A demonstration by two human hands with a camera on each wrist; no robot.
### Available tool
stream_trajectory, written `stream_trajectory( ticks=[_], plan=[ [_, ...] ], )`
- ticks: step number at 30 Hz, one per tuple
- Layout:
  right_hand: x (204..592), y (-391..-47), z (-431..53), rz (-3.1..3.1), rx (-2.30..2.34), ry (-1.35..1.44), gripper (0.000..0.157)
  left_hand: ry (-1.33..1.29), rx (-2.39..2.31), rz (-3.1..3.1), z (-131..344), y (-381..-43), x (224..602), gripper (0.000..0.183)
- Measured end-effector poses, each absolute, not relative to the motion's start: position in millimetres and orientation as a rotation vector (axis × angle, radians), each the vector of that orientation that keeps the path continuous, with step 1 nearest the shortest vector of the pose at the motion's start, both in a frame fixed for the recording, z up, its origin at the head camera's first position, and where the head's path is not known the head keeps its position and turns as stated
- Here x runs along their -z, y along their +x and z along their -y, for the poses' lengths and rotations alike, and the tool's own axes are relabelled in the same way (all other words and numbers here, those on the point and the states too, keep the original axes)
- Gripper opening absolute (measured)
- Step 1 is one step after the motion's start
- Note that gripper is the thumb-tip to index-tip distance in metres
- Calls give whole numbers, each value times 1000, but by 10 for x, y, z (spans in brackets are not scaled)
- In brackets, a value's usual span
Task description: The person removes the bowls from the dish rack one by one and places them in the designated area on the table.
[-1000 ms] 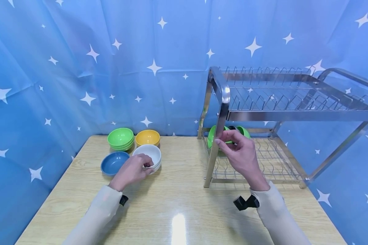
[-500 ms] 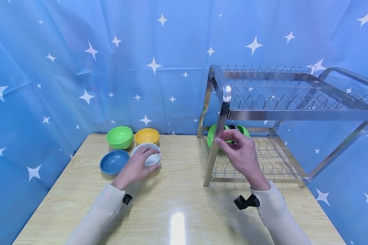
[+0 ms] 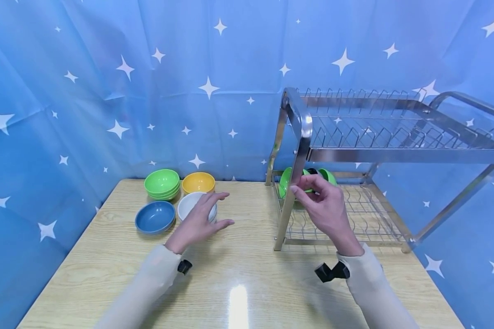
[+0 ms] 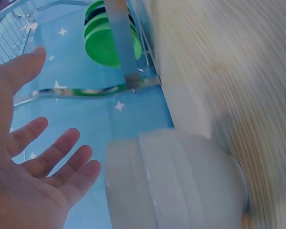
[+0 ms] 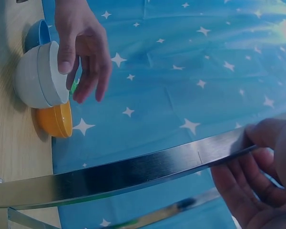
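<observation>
My left hand (image 3: 195, 226) hovers over the near side of a small stack of white bowls (image 3: 187, 206), fingers spread and holding nothing. In the left wrist view its fingers (image 4: 55, 152) stand apart from the blurred white bowls (image 4: 176, 181). My right hand (image 3: 325, 208) grips the front left upright of a two-tier metal dish rack (image 3: 395, 155). Seen from the right wrist, the thumb lies on one side of the metal upright (image 5: 148, 164) and the fingers curl at the other.
Around the white bowls stand stacked green bowls (image 3: 161, 182), a yellow bowl (image 3: 198, 183) and a blue bowl (image 3: 154, 217), on a wooden table (image 3: 214, 283). On the rack's lower tier, green bowls (image 3: 285, 180) stand on edge at the left. A blue starred curtain (image 3: 247, 64) hangs behind.
My left hand has moved from the white bowls' near rim up and to the right, its fingers spreading. The bowls stay where they were. My right hand has kept its place on the rack.
</observation>
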State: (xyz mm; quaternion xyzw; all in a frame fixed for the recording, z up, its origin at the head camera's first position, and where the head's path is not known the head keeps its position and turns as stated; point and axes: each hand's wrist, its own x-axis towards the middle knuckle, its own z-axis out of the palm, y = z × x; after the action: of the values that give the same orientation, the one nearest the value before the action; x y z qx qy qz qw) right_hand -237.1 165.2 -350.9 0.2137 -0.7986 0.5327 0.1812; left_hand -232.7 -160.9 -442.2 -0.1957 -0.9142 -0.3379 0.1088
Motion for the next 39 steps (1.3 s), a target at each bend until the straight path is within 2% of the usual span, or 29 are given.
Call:
stream_trajectory(
  ticks=[27,39],
  plan=[
    [3558,-2378,-1662,2265,-1509,583,19,-942,1281,2393,695,-2329,4121,65],
    [3577,-2453,-1869,2385,-1544,685,22,-947,1444,2258,451,-2377,3915,58]
  ],
)
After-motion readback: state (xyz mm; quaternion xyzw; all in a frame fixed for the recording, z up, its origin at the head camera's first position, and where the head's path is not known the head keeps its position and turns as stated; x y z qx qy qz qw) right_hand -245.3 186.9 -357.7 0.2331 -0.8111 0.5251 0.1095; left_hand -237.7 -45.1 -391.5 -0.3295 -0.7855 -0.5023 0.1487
